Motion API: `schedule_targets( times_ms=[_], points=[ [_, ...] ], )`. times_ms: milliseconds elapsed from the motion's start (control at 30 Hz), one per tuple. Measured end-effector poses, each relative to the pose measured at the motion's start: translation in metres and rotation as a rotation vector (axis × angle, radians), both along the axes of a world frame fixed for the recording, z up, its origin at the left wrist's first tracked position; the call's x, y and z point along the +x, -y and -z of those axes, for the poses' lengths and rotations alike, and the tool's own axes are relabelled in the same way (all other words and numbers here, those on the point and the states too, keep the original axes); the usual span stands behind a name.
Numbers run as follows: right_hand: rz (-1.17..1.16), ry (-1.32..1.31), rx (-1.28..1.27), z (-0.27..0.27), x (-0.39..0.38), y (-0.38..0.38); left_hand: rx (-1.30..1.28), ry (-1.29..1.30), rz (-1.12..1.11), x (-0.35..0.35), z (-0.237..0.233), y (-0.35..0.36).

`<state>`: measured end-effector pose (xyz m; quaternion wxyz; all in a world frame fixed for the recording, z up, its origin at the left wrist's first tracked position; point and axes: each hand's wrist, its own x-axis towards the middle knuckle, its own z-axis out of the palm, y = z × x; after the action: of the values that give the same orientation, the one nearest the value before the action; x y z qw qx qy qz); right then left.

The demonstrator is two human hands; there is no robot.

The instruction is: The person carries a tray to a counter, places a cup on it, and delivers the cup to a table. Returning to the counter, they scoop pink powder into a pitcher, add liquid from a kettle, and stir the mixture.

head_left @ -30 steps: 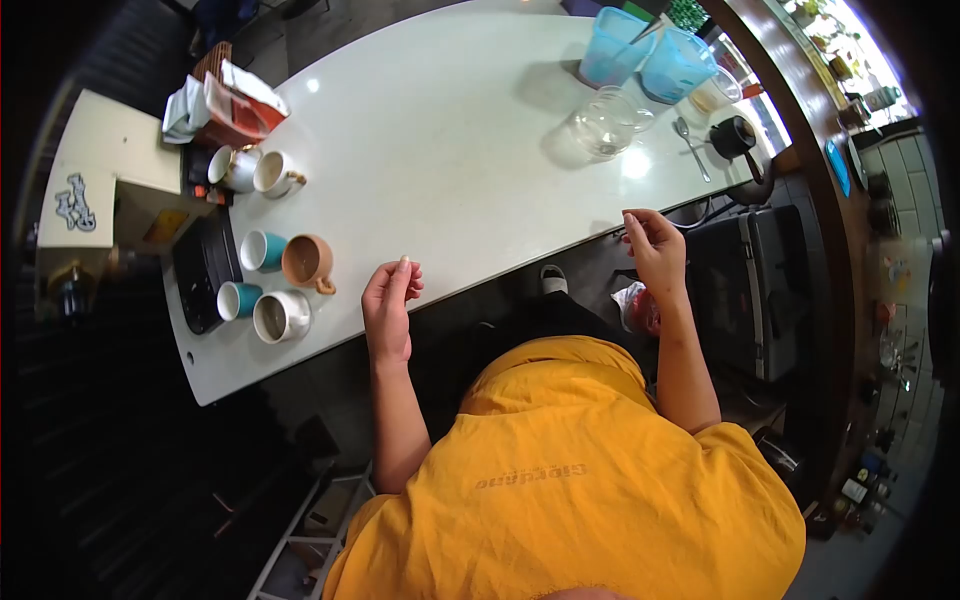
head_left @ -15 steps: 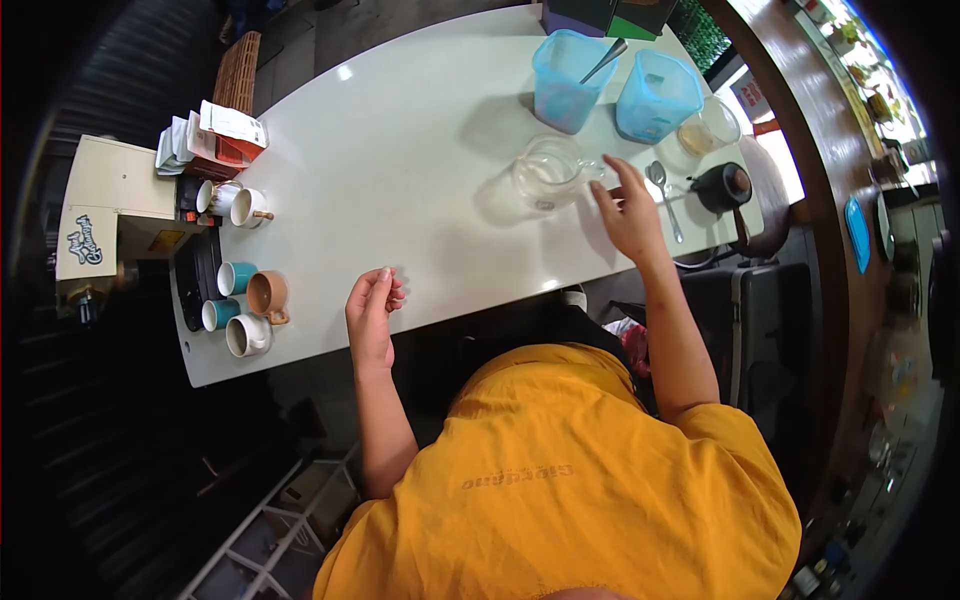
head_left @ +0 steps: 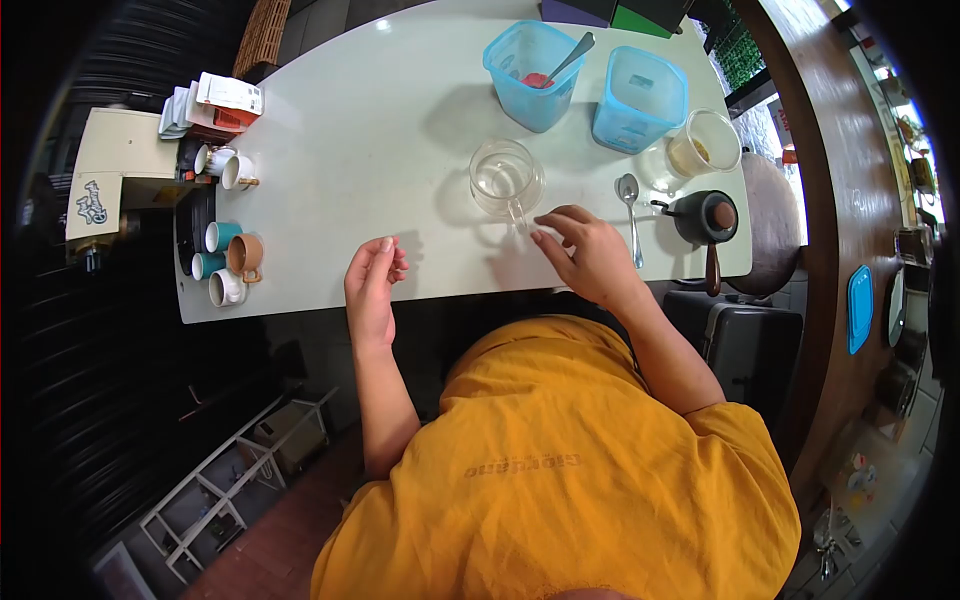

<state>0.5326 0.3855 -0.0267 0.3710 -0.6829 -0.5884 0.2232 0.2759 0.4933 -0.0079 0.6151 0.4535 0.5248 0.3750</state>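
Note:
My right hand point(head_left: 592, 258) is open beside the handle of a clear glass mug point(head_left: 500, 178), its thumb and fingertips close to the handle with a small gap. The mug stands upright on the white table point(head_left: 350, 150), its handle pointing towards me; it looks empty. Over the table's front edge hovers my left hand point(head_left: 374, 290), fingers loosely curled in with the thumb against them and nothing visible inside. To the right of the mug lies a metal spoon point(head_left: 632, 215).
Behind the mug stand a blue container point(head_left: 530, 95) with red contents and a spoon, and another blue container point(head_left: 640, 110). A clear cup point(head_left: 705, 145) and a black long-handled pot point(head_left: 705, 217) are at right. Several mugs point(head_left: 228, 289) and paper packets point(head_left: 225, 95) stand left.
The view has shifted, so the tabletop things appear further left. The glass mug's handle has turned from pointing right to pointing towards me. My right hand has come nearer to me.

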Motion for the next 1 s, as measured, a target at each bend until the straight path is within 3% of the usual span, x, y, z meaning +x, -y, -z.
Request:
schedule_targets(
  times_ms=[233, 333, 467, 600, 667, 900, 967, 1000],
  points=[
    [0.192, -0.115, 0.069, -0.034, 0.024, 0.019, -0.027, -0.116, 0.38, 0.041, 0.001, 0.001],
    [0.253, -0.05, 0.246, -0.039, 0.036, 0.027, -0.113, -0.119, 0.618, 0.062, 0.013, 0.002],
    [0.37, -0.106, 0.305, -0.049, 0.046, 0.037, -0.196, -0.039, 0.712, 0.083, 0.02, 0.002],
    [0.452, -0.082, 0.372, -0.051, 0.055, 0.041, -0.363, 0.098, 0.737, 0.1, 0.015, 0.008],
    [0.48, -0.055, 0.386, -0.055, 0.062, 0.036, -0.428, 0.205, 0.636, 0.104, 0.022, 0.01],
    [0.541, -0.174, 0.574, -0.067, 0.077, -0.017, -0.321, 0.313, 0.528, 0.081, 0.036, -0.002],
    [0.567, 0.083, 0.666, -0.073, 0.079, -0.043, -0.313, 0.367, 0.541, 0.066, 0.033, -0.009],
    [0.601, 0.031, 0.572, -0.075, 0.081, -0.054, -0.303, 0.364, 0.537, 0.058, 0.029, -0.011]
  ],
)
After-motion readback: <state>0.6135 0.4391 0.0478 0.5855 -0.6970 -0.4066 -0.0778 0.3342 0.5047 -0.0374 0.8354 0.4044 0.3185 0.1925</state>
